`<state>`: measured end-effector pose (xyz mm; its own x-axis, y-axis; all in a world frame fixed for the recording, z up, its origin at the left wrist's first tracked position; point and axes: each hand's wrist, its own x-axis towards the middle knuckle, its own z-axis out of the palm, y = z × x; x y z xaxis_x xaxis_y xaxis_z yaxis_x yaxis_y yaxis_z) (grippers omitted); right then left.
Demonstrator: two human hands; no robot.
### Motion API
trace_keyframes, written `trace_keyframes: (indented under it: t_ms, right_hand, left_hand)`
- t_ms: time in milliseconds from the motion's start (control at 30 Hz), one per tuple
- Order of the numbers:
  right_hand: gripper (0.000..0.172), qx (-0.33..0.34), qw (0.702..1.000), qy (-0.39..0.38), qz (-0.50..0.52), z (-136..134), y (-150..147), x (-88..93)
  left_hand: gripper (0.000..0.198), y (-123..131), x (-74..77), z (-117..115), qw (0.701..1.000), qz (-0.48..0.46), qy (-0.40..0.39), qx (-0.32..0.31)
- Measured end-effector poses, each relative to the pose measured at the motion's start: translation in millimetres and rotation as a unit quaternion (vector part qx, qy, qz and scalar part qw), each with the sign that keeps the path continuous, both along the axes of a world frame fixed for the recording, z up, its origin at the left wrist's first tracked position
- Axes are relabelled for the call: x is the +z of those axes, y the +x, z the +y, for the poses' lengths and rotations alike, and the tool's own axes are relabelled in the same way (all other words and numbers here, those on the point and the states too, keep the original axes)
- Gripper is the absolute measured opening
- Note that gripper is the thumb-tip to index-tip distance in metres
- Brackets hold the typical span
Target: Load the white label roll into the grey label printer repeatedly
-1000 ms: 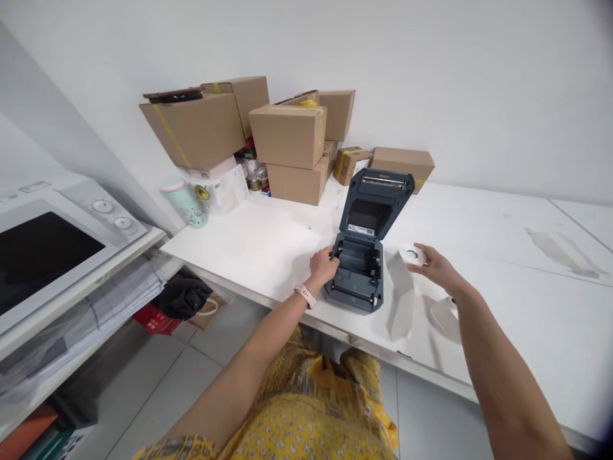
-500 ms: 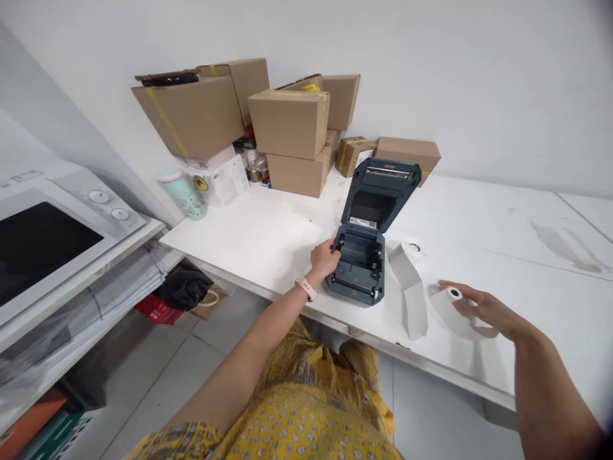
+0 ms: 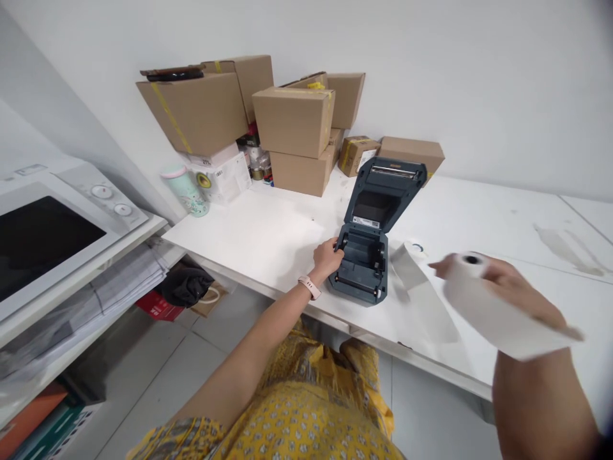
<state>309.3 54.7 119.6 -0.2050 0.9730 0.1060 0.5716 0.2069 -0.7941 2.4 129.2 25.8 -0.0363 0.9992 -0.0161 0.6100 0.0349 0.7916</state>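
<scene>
A dark label printer (image 3: 360, 265) stands near the table's front edge with its lid (image 3: 383, 191) raised. My left hand (image 3: 328, 257) is closed around the printer's left side, fingers over the rim of its bay. Off to the right, my right hand (image 3: 524, 291) grips a roll of white labels (image 3: 463, 271) above the table, its dark core facing up toward me. A loose tail of the paper hangs from the roll across the hand, blurred by motion. Between printer and roll, a long strip of white label paper (image 3: 424, 294) lies on the table, another roll end (image 3: 416, 248) behind it.
Cardboard boxes (image 3: 293, 121) are stacked along the wall behind the white table (image 3: 268, 239). A mint tumbler (image 3: 188, 191) stands at the table's left corner. Left of that, a white microwave (image 3: 62, 223) sits on a shelf over stacked papers.
My right hand has lifted the label roll off the table, bringing it up toward me. My left hand has stayed on the printer.
</scene>
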Motion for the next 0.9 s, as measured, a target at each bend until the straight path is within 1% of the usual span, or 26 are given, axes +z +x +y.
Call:
trace_keyframes:
  t_ms: [33, 67, 100, 133, 200, 267, 300, 333, 400, 467, 567, 700, 900]
  right_hand:
    - [0.053, 0.069, 0.997, -0.024, -0.013, 10, -20, 7.5]
    - [0.050, 0.120, 0.991, -0.036, -0.043, 23, -40, 11.6]
    - [0.048, 0.151, 0.985, -0.036, -0.075, 36, -59, 11.9]
    - [0.048, 0.167, 0.980, -0.018, -0.109, 50, -77, 8.4]
    - [0.047, 0.194, 0.956, 0.016, -0.221, 77, -105, -6.5]
    - [0.040, 0.195, 0.918, 0.024, -0.344, 97, -123, -25.3]
    - [0.037, 0.189, 0.902, 0.021, -0.387, 104, -128, -33.8]
    - [0.033, 0.179, 0.891, 0.017, -0.416, 109, -132, -41.0]
    - [0.030, 0.157, 0.882, 0.013, -0.444, 115, -136, -50.8]
    - [0.028, 0.141, 0.872, 0.010, -0.469, 115, -138, -55.5]
    - [0.026, 0.135, 0.863, 0.015, -0.486, 113, -138, -58.7]
    - [0.026, 0.141, 0.864, 0.042, -0.481, 110, -133, -63.1]
    - [0.027, 0.158, 0.883, 0.090, -0.432, 105, -125, -70.7]
  left_hand:
    - [0.045, 0, 0.3, 0, 1.000, 0.001, 0.001, -0.002]
    - [0.045, -1, 0.5, 0, 1.000, 0.003, 0.003, -0.005]
    - [0.045, -1, 0.5, 0, 1.000, 0.006, 0.006, -0.008]
    - [0.045, -1, 0.4, 0, 1.000, 0.011, 0.007, -0.008]
    - [0.046, -1, 0.1, 0, 1.000, 0.018, 0.004, -0.005]
    - [0.047, -1, -0.3, 0, 1.000, 0.026, -0.002, -0.002]
    - [0.047, -1, -0.5, 0, 1.000, 0.027, -0.004, 0.000]
    - [0.047, -1, -0.8, 0, 1.000, 0.028, -0.004, -0.001]
    - [0.046, -1, -1.4, 0, 1.000, 0.025, -0.005, 0.001]
    - [0.045, -1, -2.2, 0, 1.000, 0.017, -0.006, 0.003]
    - [0.045, -2, -3.3, 0, 1.000, 0.004, -0.003, 0.003]
    - [0.047, -2, -4.2, 0, 1.000, -0.016, -0.004, 0.006]
    - [0.048, -3, -5.6, 0, 1.000, -0.023, -0.005, 0.006]
